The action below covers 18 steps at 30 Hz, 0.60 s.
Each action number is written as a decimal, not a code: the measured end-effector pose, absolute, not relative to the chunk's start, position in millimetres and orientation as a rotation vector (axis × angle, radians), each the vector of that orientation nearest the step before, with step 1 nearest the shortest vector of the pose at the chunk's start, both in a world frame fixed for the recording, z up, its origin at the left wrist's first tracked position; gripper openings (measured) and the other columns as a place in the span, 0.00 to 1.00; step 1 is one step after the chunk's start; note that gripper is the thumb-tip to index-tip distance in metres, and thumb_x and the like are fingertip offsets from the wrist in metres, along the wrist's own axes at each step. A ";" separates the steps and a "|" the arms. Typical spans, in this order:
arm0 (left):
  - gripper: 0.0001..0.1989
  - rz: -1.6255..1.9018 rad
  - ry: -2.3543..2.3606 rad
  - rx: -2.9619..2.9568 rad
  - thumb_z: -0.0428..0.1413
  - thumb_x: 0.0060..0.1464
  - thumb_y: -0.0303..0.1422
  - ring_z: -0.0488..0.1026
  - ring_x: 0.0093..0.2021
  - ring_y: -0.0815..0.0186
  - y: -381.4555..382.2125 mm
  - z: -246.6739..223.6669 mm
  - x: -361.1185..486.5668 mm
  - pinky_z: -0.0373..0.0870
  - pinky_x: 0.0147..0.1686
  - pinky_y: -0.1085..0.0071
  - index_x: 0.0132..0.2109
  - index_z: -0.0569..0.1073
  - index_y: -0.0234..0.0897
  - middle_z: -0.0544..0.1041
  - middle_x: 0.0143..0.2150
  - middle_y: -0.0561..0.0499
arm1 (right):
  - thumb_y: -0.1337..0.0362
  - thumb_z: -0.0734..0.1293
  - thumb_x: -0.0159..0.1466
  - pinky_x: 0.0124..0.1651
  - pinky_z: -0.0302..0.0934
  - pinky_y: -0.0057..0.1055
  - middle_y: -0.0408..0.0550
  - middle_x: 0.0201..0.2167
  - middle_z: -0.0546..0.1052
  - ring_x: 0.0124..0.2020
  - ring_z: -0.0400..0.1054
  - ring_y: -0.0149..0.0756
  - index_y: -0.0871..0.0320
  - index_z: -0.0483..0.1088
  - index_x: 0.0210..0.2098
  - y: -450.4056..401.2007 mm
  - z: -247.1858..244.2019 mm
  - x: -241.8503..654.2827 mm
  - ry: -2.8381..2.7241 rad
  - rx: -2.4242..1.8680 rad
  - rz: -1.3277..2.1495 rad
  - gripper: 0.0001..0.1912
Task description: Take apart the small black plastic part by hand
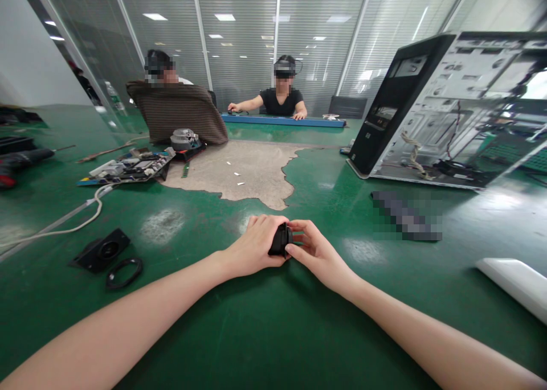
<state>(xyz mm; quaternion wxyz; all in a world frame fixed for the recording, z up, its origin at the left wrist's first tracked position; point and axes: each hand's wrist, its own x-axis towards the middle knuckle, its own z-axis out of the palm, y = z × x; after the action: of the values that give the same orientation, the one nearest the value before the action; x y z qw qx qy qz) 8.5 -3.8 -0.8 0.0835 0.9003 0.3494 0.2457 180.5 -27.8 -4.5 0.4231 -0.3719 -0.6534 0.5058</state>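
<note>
Both of my hands meet at the middle of the green tabletop [273, 333] around a small black box-like part [280, 240], whose exact kind I cannot make out. My left hand [256, 243] is wrapped over its left side. On its right side, my right hand [314, 247] pinches the edge between thumb and fingers. My fingers hide much of the part. To the left lie a black square piece with a round lens-like opening [106, 250] and a black ring [123, 273].
An open computer case [397, 111] stands at right, a blurred dark strip [405, 216] before it and a white object [515, 284] nearer. A circuit board [132, 165], pale cable [96, 202] and drill [25, 162] lie left. Two people sit opposite, one behind a blue bar [282, 120].
</note>
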 end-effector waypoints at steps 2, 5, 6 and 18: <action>0.28 0.735 1.045 2.684 0.56 0.45 0.33 0.63 0.44 0.57 -3.7 -0.9 8.7 0.56 0.43 0.61 0.51 0.53 0.37 0.66 0.46 0.46 | 0.64 0.64 0.58 0.44 0.65 0.36 0.48 0.44 0.65 0.44 0.65 0.35 0.54 0.58 0.46 -27.4 -3.7 180.9 -1.645 -0.952 1.279 0.17; 0.28 0.741 1.041 2.677 0.56 0.44 0.32 0.63 0.44 0.57 -3.8 -0.5 8.4 0.56 0.43 0.61 0.51 0.53 0.38 0.66 0.46 0.46 | 0.64 0.64 0.58 0.43 0.65 0.36 0.47 0.40 0.67 0.43 0.65 0.35 0.54 0.59 0.44 -27.8 -2.9 180.8 -1.661 -0.932 1.316 0.15; 0.28 0.742 1.039 2.675 0.56 0.44 0.32 0.63 0.44 0.57 -4.0 -0.3 8.1 0.56 0.43 0.61 0.51 0.53 0.38 0.66 0.46 0.46 | 0.64 0.64 0.58 0.42 0.65 0.35 0.46 0.39 0.67 0.43 0.65 0.35 0.54 0.59 0.43 -28.1 -2.9 180.6 -1.663 -0.913 1.319 0.14; 0.28 0.730 1.050 2.702 0.56 0.44 0.33 0.63 0.44 0.58 -3.1 -1.9 8.5 0.56 0.43 0.62 0.51 0.53 0.37 0.66 0.47 0.46 | 0.64 0.63 0.58 0.40 0.66 0.33 0.45 0.39 0.65 0.42 0.65 0.34 0.54 0.58 0.41 -28.0 -5.4 179.9 -1.640 -0.881 1.275 0.12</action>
<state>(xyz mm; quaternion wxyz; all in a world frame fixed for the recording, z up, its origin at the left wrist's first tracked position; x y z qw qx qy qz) 8.5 -3.1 -1.9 0.0761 0.9012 0.3502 0.2437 179.9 -28.0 -5.4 0.4286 -0.3527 -0.6567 0.5105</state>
